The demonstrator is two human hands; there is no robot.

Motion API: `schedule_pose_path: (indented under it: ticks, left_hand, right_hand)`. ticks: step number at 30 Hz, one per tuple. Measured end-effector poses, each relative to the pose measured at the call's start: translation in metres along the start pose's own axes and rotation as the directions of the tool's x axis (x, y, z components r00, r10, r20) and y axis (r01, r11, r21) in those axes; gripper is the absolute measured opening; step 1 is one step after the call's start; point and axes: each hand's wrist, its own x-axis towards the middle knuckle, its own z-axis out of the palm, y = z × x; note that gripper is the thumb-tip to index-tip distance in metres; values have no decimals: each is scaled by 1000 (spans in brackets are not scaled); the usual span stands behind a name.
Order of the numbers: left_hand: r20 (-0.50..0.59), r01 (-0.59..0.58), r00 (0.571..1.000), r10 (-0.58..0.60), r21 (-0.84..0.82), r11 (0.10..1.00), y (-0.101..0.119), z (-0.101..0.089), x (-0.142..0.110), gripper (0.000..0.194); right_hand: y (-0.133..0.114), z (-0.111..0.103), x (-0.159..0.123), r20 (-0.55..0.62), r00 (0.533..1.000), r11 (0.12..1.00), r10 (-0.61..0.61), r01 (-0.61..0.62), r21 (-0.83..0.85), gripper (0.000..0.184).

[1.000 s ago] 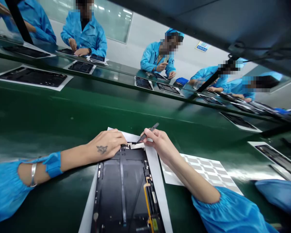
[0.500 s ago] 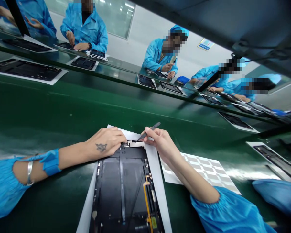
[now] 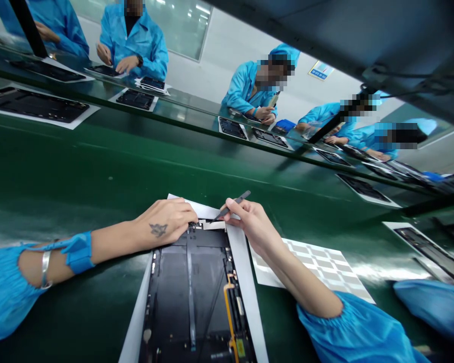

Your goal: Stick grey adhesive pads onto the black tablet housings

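Note:
An opened tablet-like device (image 3: 174, 287), dark inside with an orange flex cable (image 3: 229, 307), lies on a white sheet (image 3: 249, 282) in front of me. My right hand (image 3: 247, 219) pinches dark tweezers (image 3: 232, 204), their tip at a pale silvery strip (image 3: 215, 226) along the device's far edge. Beside it, my left hand (image 3: 170, 219) rests on the far left corner with its fingers bent and pressed together. Whatever its fingertips hold is hidden behind the hand.
A sheet of grey labels (image 3: 318, 264) lies right of the device. Across the green bench (image 3: 136, 161), several co-workers in blue work by more opened devices (image 3: 136, 99). A blue cloth-like thing (image 3: 431, 302) is at right. A dark overhead shelf (image 3: 325, 40) slants across the top right.
My hands, tweezers and device look almost the same. Across the bench, some devices have shifted slightly right, while the large one at far left has shifted left. Co-workers' hands have moved a little.

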Motion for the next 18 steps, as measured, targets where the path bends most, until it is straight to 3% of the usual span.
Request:
schedule_pose_path:
  ticks: [18]
  left_hand:
    - [-23, -13, 1000, 13, 18, 1000, 0, 0, -1, 26]
  right_hand:
    - [3, 0, 2, -5, 1000, 1000, -13, 13, -19, 54]
